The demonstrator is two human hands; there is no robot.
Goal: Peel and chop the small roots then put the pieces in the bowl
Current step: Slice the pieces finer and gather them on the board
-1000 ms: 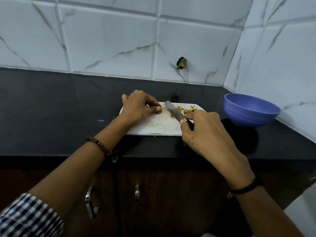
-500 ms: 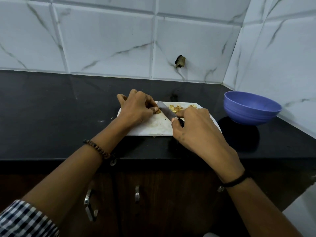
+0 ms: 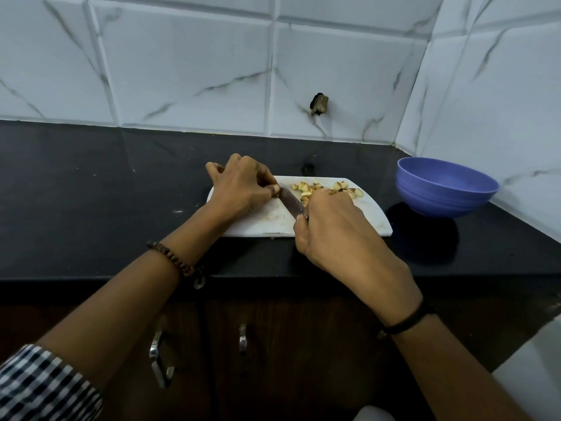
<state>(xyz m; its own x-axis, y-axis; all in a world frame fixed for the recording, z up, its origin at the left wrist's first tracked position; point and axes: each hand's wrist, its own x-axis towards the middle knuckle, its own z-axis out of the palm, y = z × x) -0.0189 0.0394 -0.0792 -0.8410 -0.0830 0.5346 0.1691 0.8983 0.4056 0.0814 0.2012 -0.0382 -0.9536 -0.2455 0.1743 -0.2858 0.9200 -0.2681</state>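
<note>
Head view: left hand [image 3: 243, 186] pinches a mostly hidden root bit [image 3: 275, 193] at the board's [image 3: 373, 220] 10 o'clock, right hand [image 3: 334, 229] grips the knife [image 3: 290, 202] beside those fingertips, so tuck them and slice straight down; chopped pieces [image 3: 321, 189] wait at 1 o'clock, bowl [image 3: 443, 199] at 3.

pieces [image 3: 326, 189] on board [image 3: 372, 217], bowl [image 3: 444, 186] right

Yellow chopped root pieces [image 3: 304, 186] noted along board's [image 3: 372, 220] far edge, knife [image 3: 290, 202] blade beside; blue bowl [image 3: 440, 197] upright, rightward, apart.

My knife blade [image 3: 290, 202] looks dull metal on the matt white board [image 3: 372, 215]; right of the board, a smooth plastic bowl [image 3: 440, 202].
</note>
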